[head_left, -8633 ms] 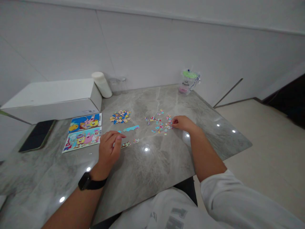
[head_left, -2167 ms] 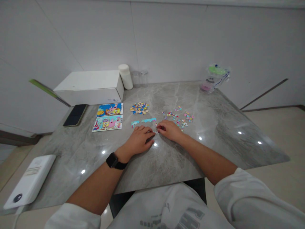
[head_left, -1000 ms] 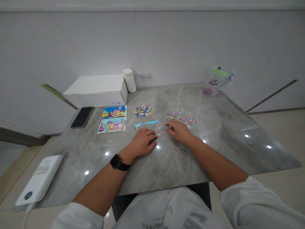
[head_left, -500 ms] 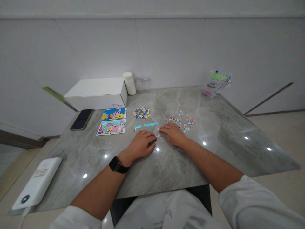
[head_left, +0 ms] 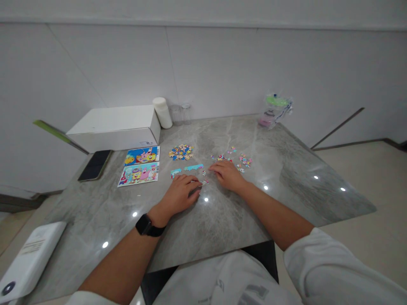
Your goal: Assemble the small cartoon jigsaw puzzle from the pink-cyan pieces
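While the right hand [head_left: 229, 175] shows nothing grasped, fingers extended, one puzzle piece [head_left: 204, 173] lies just to its left; left hand [head_left: 180, 193] (grip indeterminable) also near.

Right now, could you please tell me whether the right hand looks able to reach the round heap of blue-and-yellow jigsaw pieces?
Probably yes: the heap lies uncovered, ahead and to the left of the right hand, with nothing tall standing between them.

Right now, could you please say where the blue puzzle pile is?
In the head view, the pile lies left of centre, beyond the left hand, right of the printed pictures.
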### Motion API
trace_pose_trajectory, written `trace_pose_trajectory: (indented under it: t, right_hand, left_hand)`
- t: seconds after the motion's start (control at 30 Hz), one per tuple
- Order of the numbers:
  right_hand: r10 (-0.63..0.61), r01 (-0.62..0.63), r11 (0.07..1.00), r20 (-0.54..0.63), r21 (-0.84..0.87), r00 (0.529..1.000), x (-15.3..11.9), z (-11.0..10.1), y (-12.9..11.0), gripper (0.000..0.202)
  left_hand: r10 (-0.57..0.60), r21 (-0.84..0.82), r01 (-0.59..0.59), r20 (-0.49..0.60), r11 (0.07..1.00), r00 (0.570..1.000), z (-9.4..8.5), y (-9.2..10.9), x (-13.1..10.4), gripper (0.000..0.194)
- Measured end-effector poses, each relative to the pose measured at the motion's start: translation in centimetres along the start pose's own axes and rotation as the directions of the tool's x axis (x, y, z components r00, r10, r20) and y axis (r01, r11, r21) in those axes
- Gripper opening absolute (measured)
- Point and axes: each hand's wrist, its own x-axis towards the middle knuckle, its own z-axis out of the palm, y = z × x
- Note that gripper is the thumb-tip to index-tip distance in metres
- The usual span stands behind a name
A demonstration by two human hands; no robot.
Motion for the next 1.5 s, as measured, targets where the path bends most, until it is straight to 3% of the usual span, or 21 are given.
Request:
trace_pose_trajectory:
  t: [0.23, 0.33, 0.43, 0.57, 0.7, 0.83, 0.93, 1.13, 1.33, 1.5]
  right_hand:
    - [0.187, -0.183, 0.982, -0.214, 0.038, 0.959, -0.5, -3.2, 2.9, 0.026]
    - [0.323, -0.331, 0.943, -0.322, 0.031, 0.890, -1.1, -5.6, 5.1, 0.029]
    - [0.459, -0.484, 0.874, -0.418, 0.051, 0.784, -2.2, -7.5, 8.0, 0.033]
    - [0.576, -0.619, 0.785, -0.396, 0.023, 0.715, -3.7, -8.4, 11.8, 0.031]
    - [0.609, -0.637, 0.769, -0.239, -0.057, 0.756, -4.1, -7.6, 13.4, 0.023]
    - [0.606, -0.609, 0.783, -0.065, -0.124, 0.792, -3.9, -6.4, 13.4, 0.018]
    - [0.600, -0.595, 0.793, -0.003, -0.134, 0.800, -3.7, -6.0, 13.3, 0.016]
    - [0.619, -0.617, 0.785, 0.013, -0.053, 0.786, -3.8, -6.7, 13.8, 0.008]
    - [0.623, -0.625, 0.780, -0.094, 0.004, 0.777, -3.6, -6.9, 13.4, 0.011]
    - [0.512, -0.492, 0.857, -0.148, 0.156, 0.846, -2.7, -6.2, 11.6, 0.015]
  left_hand:
    - [-0.026, 0.005, 0.026, -0.129, 1.000, 0.991, 0.0, -0.4, -0.3, 0.035]
    - [-0.035, 0.020, 0.038, -0.163, 0.999, 0.986, -0.2, -0.5, -0.4, 0.035]
    - [-0.038, 0.022, 0.042, -0.167, 0.999, 0.985, -0.3, -0.5, -0.4, 0.036]
    - [-0.035, 0.020, 0.039, -0.165, 0.999, 0.986, -0.3, -0.6, -0.3, 0.037]
    - [-0.034, 0.016, 0.037, -0.163, 0.999, 0.986, -0.1, -0.7, -0.3, 0.036]
    - [-0.042, 0.007, 0.043, -0.168, 0.999, 0.985, -0.1, -0.7, -0.3, 0.034]
    - [-0.042, 0.005, 0.043, -0.163, 0.999, 0.986, -0.1, -0.7, -0.3, 0.034]
    - [-0.042, 0.000, 0.043, -0.147, 0.999, 0.988, 0.1, -0.9, -0.4, 0.034]
    - [-0.018, 0.002, 0.019, -0.150, 1.000, 0.989, 0.0, -0.8, -0.4, 0.034]
    - [-0.021, 0.009, 0.022, -0.144, 1.000, 0.989, -0.1, -0.8, -0.3, 0.033]
